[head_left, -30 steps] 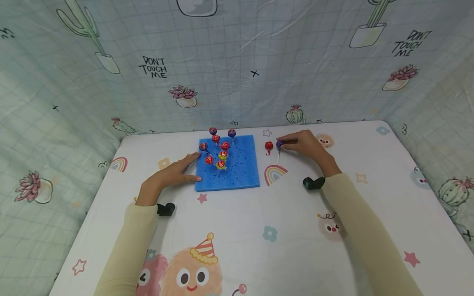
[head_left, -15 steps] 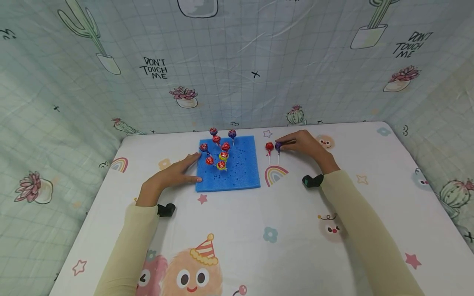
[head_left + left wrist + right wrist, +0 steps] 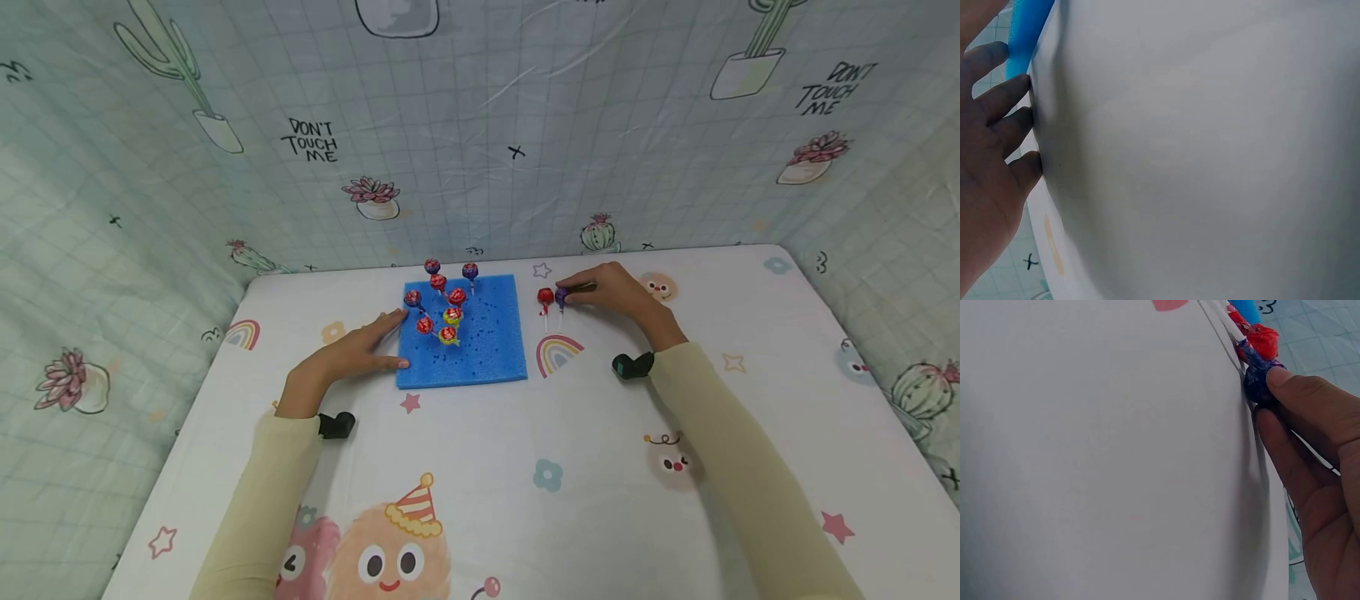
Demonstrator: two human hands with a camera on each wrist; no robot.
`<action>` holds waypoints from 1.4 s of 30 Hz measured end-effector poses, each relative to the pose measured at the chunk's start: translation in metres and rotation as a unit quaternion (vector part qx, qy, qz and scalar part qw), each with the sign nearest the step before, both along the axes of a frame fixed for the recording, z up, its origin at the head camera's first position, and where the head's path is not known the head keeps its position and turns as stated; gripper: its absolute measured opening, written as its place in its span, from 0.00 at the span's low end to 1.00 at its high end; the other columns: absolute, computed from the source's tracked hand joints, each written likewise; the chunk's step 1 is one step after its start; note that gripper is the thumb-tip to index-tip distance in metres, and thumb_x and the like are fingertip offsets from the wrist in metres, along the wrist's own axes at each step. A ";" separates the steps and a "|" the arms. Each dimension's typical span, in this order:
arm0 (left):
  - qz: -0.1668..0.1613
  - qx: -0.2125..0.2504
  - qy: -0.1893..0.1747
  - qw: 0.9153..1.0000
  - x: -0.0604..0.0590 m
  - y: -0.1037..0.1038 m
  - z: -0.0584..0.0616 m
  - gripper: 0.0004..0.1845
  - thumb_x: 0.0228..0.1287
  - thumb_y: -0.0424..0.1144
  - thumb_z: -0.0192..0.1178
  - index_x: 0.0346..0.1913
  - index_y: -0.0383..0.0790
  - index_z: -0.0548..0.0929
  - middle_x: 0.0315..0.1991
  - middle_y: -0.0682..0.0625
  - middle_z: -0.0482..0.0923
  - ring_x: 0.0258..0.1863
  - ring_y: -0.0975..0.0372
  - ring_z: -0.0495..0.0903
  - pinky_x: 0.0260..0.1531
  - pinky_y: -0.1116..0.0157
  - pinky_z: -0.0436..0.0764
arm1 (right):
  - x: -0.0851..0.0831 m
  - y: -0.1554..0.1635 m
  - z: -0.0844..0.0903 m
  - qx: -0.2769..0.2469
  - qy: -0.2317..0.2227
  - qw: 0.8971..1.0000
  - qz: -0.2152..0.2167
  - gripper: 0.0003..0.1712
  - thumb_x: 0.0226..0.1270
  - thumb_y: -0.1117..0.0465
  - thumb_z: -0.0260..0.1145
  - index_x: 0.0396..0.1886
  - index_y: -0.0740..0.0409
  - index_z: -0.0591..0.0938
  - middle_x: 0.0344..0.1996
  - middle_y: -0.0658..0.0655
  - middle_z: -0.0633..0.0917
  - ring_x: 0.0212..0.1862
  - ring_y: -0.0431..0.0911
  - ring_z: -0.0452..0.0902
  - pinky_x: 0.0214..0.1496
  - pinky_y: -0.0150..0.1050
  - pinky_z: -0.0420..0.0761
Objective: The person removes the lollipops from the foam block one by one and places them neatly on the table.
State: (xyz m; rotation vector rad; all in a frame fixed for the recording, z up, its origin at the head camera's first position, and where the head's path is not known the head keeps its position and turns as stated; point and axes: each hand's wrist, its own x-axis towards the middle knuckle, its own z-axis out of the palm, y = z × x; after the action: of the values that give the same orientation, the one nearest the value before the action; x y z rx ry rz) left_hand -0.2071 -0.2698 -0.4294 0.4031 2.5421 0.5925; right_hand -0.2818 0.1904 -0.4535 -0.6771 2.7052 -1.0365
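A blue foam pad (image 3: 487, 354) lies at the far middle of the table, with several wrapped lollipops (image 3: 450, 315) standing in its far left part. My left hand (image 3: 390, 340) lies flat against the pad's left edge, its straight fingers touching the foam (image 3: 1025, 31). Right of the pad, a red lollipop (image 3: 545, 296) and a purple lollipop (image 3: 561, 295) lie on the sheet. My right hand (image 3: 572, 292) pinches the purple lollipop's head (image 3: 1259, 381) between thumb and finger, the red lollipop (image 3: 1264, 339) just beyond it.
The table (image 3: 570, 500) wears a white sheet with cartoon prints. Cloth walls (image 3: 517, 150) with cactus drawings close it in at the back and on both sides. Black wrist mounts (image 3: 335, 423) (image 3: 630, 365) sit under both forearms.
My right hand has edged slightly left with the purple lollipop, closer to the red one. The left hand has stayed put on the pad's edge.
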 end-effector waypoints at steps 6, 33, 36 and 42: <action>0.002 0.007 -0.001 1.000 0.000 -0.001 -0.002 0.55 0.63 0.62 0.66 0.83 0.51 0.45 0.83 0.40 0.39 0.81 0.42 0.37 0.75 0.37 0.47 | 0.000 -0.001 0.003 0.009 0.006 1.000 0.009 0.21 0.68 0.60 0.72 0.60 0.54 0.85 0.58 0.60 0.85 0.62 0.54 0.80 0.61 0.52 0.80; 0.002 0.002 0.004 1.000 0.002 -0.001 -0.003 0.56 0.62 0.64 0.66 0.83 0.51 0.45 0.83 0.38 0.39 0.81 0.41 0.38 0.74 0.36 0.48 | 0.016 -0.043 0.035 -0.010 0.049 0.997 0.056 0.21 0.72 0.58 0.68 0.63 0.55 0.84 0.59 0.57 0.85 0.58 0.52 0.82 0.60 0.50 0.82; 0.002 0.002 0.006 1.000 0.002 0.000 -0.004 0.55 0.62 0.64 0.65 0.83 0.51 0.45 0.83 0.38 0.39 0.81 0.41 0.38 0.74 0.36 0.48 | 0.020 -0.050 0.035 -0.009 0.060 0.996 0.065 0.21 0.73 0.57 0.67 0.62 0.56 0.84 0.59 0.57 0.85 0.51 0.51 0.83 0.53 0.44 0.83; 0.001 0.003 0.010 1.000 0.002 0.000 -0.005 0.55 0.62 0.64 0.65 0.83 0.51 0.46 0.83 0.38 0.39 0.81 0.41 0.38 0.74 0.36 0.48 | 0.028 -0.067 0.037 -0.001 0.074 0.994 0.080 0.21 0.73 0.57 0.67 0.63 0.55 0.84 0.59 0.58 0.85 0.51 0.53 0.82 0.49 0.45 0.83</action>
State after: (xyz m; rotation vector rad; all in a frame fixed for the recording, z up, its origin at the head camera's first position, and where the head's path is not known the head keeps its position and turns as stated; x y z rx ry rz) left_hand -0.2055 -0.2696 -0.4340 0.4105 2.5617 0.5999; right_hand -0.2533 0.1237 -0.4166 -0.9917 2.7170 -0.9859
